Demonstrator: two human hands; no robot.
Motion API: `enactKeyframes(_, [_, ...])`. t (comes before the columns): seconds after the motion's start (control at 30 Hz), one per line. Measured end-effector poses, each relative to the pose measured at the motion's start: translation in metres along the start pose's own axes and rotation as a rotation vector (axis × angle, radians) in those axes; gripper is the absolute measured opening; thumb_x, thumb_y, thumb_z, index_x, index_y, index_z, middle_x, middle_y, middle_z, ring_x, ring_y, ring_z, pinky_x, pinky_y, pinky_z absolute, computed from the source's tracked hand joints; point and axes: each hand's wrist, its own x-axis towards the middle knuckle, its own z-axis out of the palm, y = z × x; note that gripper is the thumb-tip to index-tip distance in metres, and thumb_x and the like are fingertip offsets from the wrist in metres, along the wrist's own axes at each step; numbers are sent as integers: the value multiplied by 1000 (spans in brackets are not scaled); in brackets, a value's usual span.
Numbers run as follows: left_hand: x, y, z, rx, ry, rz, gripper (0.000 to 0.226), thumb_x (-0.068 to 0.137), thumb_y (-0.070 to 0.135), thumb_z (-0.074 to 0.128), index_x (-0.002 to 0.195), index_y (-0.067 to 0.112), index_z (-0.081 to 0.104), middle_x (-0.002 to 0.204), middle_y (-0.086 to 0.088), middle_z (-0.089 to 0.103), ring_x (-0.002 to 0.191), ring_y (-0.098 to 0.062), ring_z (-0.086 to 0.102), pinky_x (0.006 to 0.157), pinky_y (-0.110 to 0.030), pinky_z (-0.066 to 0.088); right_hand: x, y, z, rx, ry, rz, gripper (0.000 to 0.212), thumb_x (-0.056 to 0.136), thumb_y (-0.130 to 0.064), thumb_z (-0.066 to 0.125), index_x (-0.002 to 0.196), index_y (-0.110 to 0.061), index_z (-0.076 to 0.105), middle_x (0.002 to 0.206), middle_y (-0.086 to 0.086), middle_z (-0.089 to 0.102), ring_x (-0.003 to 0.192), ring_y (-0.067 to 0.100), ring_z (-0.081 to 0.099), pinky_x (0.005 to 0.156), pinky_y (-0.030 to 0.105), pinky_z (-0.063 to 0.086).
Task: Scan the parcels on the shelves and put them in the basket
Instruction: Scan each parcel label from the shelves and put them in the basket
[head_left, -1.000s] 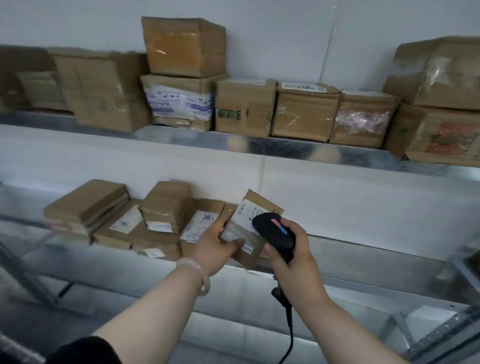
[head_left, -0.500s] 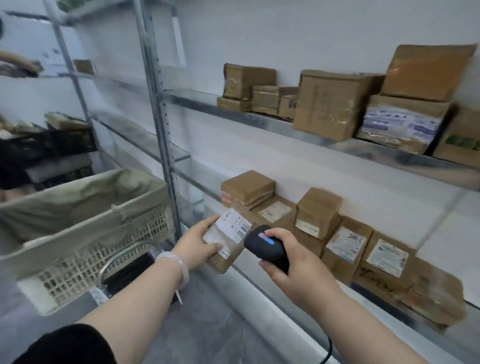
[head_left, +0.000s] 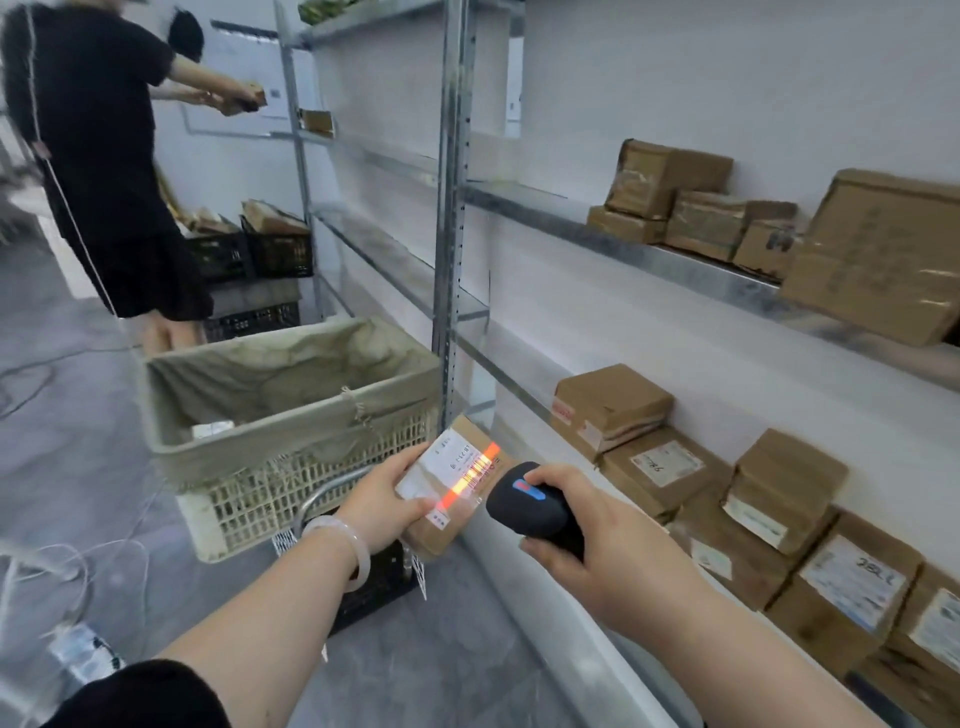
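The left hand (head_left: 387, 501) is gripping a small brown parcel (head_left: 452, 499) by its near end, thumb lying over the white label and fingers curling underneath. The right hand (head_left: 587, 540) is wrapping round a black scanner (head_left: 530, 512), whose nose is pointing at the parcel from just beside it. A red-orange scan line (head_left: 470, 477) is running across the label's barcode. The parcel is being held in the air between the basket and the front edge of the lower shelf (head_left: 571, 639).

The basket (head_left: 244, 457), a pale lattice crate lined with greyish cloth, is standing just left of the parcel with its top open, and something small and white is lying inside. Open floor (head_left: 78, 467) is stretching away to the left, with loose cables (head_left: 57, 561) trailing over it.

To the right, cardboard boxes (head_left: 613, 405) are crowding the lower shelf, several showing white labels. More boxes (head_left: 670, 174) are sitting on the upper shelf (head_left: 675, 262) against a white wall. A grey metal upright (head_left: 449, 208) is rising behind the basket. Farther down the aisle another person (head_left: 104, 156) in black is reaching towards a shelf, beside black crates (head_left: 275, 249).
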Motion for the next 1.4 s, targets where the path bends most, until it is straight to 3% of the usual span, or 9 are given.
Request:
enactKeyframes(0.43, [83, -22, -6, -50, 116, -117, 71, 85, 5, 69, 144, 35, 44, 123, 10, 61, 104, -7, 58, 71, -10, 43, 94, 33, -12, -9, -86, -121, 47, 86, -52, 60, 121, -53, 27, 113, -17, 60, 94, 8, 59, 80, 29, 48])
enactKeyframes(0.67, [141, -25, -9, -124, 256, -197, 68, 84, 10, 73, 140, 38, 47, 126, 8, 62, 110, -15, 62, 91, -29, 49, 190, 68, -4, 65, -128, -179, 48, 87, -49, 61, 121, -55, 28, 109, -22, 59, 92, 4, 58, 72, 22, 46])
enactKeyframes(0.83, [163, -33, -16, -504, 412, -316, 57, 79, 16, 73, 126, 44, 58, 114, 7, 71, 104, -24, 69, 89, -54, 57, 265, 78, 38, 391, -87, -150, 46, 87, -35, 68, 113, -57, 37, 98, -36, 56, 89, -8, 57, 72, 10, 44])
enactKeyframes(0.93, [174, -38, -31, -613, 473, -323, 46, 81, 15, 74, 109, 50, 64, 111, 4, 74, 102, -26, 71, 87, -58, 56, 302, 64, 69, 524, -63, -132, 49, 87, -32, 69, 118, -57, 39, 104, -33, 58, 96, -6, 58, 84, 22, 49])
enactKeyframes(1.0, [180, -43, -45, -616, 526, -339, 52, 73, 27, 79, 118, 48, 62, 114, 6, 73, 104, -24, 70, 90, -56, 56, 325, 48, 88, 566, -62, -137, 49, 88, -32, 68, 120, -55, 38, 107, -30, 60, 97, -2, 59, 85, 24, 48])
enactKeyframes(1.1, [192, -56, -71, -625, 561, -377, 71, 64, 42, 80, 131, 45, 55, 119, 8, 71, 107, -23, 69, 86, -51, 58, 357, 20, 115, 623, -79, -136, 48, 90, -30, 67, 120, -53, 38, 106, -28, 59, 95, -8, 57, 77, 11, 43])
enactKeyframes(1.2, [204, -69, -104, -556, 593, -383, 52, 89, 30, 72, 132, 45, 47, 121, 9, 63, 107, -19, 63, 70, -34, 59, 387, -11, 143, 639, -117, -133, 49, 90, -29, 67, 118, -56, 35, 104, -33, 56, 93, -14, 54, 73, 5, 40])
enactKeyframes(1.33, [224, -105, -160, -513, 530, -393, 43, 81, 34, 75, 112, 55, 54, 111, 12, 68, 106, -17, 64, 90, -50, 56, 434, -56, 181, 646, -114, -114, 50, 89, -29, 68, 112, -59, 35, 104, -34, 57, 90, -13, 56, 75, 12, 44])
enactKeyframes(1.4, [235, -123, -192, -507, 496, -399, 60, 63, 47, 76, 119, 54, 56, 115, 11, 71, 109, -19, 66, 88, -56, 57, 459, -79, 199, 656, -113, -87, 49, 89, -30, 67, 115, -57, 35, 105, -32, 57, 90, -11, 56, 73, 14, 44])
